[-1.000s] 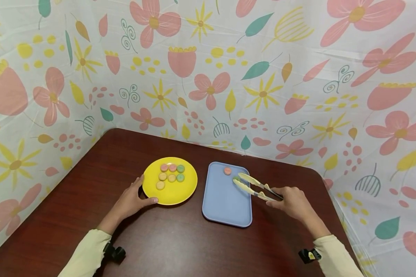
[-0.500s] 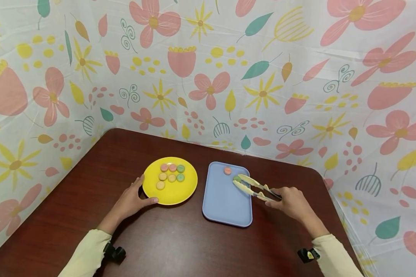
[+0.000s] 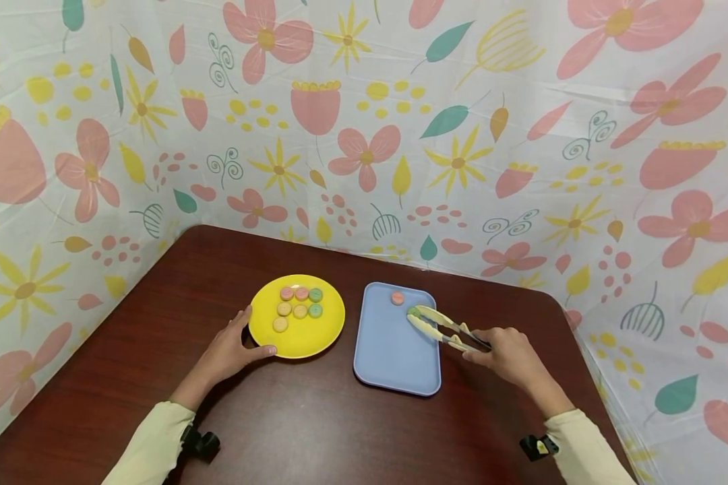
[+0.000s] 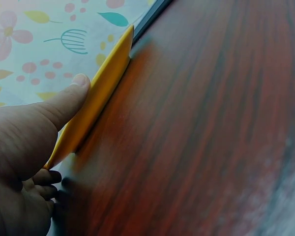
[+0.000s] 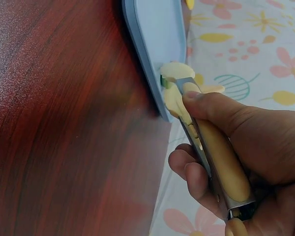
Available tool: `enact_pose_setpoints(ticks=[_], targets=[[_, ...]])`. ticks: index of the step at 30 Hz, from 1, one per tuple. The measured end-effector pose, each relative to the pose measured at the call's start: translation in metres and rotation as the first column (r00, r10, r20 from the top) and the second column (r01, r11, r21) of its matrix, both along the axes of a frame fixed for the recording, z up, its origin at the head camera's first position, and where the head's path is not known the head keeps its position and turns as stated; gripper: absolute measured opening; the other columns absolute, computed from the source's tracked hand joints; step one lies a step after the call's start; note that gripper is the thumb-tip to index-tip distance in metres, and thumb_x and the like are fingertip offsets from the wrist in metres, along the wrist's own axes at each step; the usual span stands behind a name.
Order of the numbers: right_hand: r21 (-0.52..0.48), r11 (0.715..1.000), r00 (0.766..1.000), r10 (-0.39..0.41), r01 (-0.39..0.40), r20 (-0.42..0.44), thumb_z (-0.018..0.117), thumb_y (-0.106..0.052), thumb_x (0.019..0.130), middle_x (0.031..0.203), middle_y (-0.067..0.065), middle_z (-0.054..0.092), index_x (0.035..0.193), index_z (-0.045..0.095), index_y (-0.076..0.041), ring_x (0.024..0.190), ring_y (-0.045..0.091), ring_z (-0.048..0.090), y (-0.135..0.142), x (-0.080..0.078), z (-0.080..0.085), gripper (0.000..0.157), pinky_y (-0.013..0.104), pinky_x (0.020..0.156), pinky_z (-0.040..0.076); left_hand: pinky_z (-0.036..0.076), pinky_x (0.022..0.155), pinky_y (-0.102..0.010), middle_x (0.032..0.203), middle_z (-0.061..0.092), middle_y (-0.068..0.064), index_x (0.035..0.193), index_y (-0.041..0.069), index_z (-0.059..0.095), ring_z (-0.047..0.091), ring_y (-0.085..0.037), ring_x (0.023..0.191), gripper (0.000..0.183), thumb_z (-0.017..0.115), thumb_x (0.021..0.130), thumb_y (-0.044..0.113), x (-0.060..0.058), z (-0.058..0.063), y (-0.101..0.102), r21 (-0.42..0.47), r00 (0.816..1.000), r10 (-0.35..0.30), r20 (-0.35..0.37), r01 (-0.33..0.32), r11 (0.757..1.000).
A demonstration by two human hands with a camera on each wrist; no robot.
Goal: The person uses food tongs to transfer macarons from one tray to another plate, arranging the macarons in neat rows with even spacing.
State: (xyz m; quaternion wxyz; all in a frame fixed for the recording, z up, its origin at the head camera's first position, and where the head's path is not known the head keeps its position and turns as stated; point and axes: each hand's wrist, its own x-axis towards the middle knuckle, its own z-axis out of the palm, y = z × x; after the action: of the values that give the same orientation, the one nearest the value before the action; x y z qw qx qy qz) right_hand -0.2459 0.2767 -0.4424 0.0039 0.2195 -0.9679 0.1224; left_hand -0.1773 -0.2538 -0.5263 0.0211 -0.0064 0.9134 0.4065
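My left hand (image 3: pixel 227 350) holds the rim of a round yellow plate (image 3: pixel 324 337) at its left, thumb at the near edge. In the left wrist view the thumb (image 4: pixel 71 98) lies along the rim of the plate (image 4: pixel 101 93). Several small pink, tan and green macaron-like discs (image 3: pixel 300 311) lie on the plate. My right hand (image 3: pixel 512 353) grips cream-tipped tongs (image 3: pixel 437 327). Between the tongs' tips, over the blue tray (image 3: pixel 394 364), is a green disc (image 3: pixel 414 312). The right wrist view shows thumb and fingers around the tongs (image 5: pixel 219 157).
A pink disc (image 3: pixel 397 298) lies near the tray's far edge. Plate and tray stand apart on a dark brown table (image 3: pixel 315 424). A floral sheet (image 3: pixel 364 188) hangs behind the table and along both sides.
The tongs' tips have drawn closer together around the green disc. My right hand has shifted slightly left; my left hand stays at the plate.
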Motion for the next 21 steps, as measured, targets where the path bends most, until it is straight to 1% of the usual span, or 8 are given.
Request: enact_pose_setpoints(ticks=[3,9,14,21], targets=[[-0.005,1.000,1.000,0.000,0.000,-0.006,0.085,-0.029,0.085,0.057,-0.006,0.042,0.107,0.078,-0.005,0.052,0.010,0.037,0.000,0.000,0.000,0.034,0.026,0.048,0.031,0.025,0.116,-0.068,0.167,0.014,-0.029,0.163,0.000,0.012,0.011,-0.050,0.153,0.122,0.080,0.081,0.060,0.000,0.000,0.000,0.001,1.000,0.002,0.008,-0.002,1.000],[-0.020,1.000,1.000,0.008,-0.008,-0.018,0.086,-0.029,0.084,0.057,-0.007,0.041,0.114,0.078,-0.004,0.051,0.010,0.037,-0.003,0.003,0.007,0.040,0.025,0.047,0.032,0.026,0.115,-0.070,0.166,0.014,-0.030,0.163,0.000,0.012,0.012,-0.052,0.152,0.122,0.080,0.082,0.059,0.001,0.000,0.001,0.005,1.000,0.000,0.010,0.000,1.000],[-0.032,0.999,0.999,0.028,-0.029,-0.026,0.085,-0.030,0.085,0.056,-0.008,0.041,0.117,0.077,-0.003,0.050,0.009,0.037,-0.010,0.007,0.012,0.042,0.025,0.047,0.032,0.027,0.115,-0.069,0.167,0.012,-0.029,0.164,0.001,0.010,0.011,-0.051,0.153,0.123,0.080,0.081,0.059,0.002,0.000,0.001,0.006,1.000,0.002,0.013,-0.002,1.000],[-0.041,0.998,0.999,0.036,-0.037,-0.032,0.084,-0.033,0.086,0.056,-0.008,0.042,0.119,0.076,-0.005,0.049,0.008,0.037,-0.022,0.007,0.019,0.043,0.025,0.048,0.032,0.028,0.114,-0.070,0.166,0.012,-0.030,0.163,-0.001,0.011,0.013,-0.052,0.152,0.123,0.080,0.081,0.060,0.002,0.001,0.001,-0.003,1.000,-0.009,0.003,0.009,1.000]])
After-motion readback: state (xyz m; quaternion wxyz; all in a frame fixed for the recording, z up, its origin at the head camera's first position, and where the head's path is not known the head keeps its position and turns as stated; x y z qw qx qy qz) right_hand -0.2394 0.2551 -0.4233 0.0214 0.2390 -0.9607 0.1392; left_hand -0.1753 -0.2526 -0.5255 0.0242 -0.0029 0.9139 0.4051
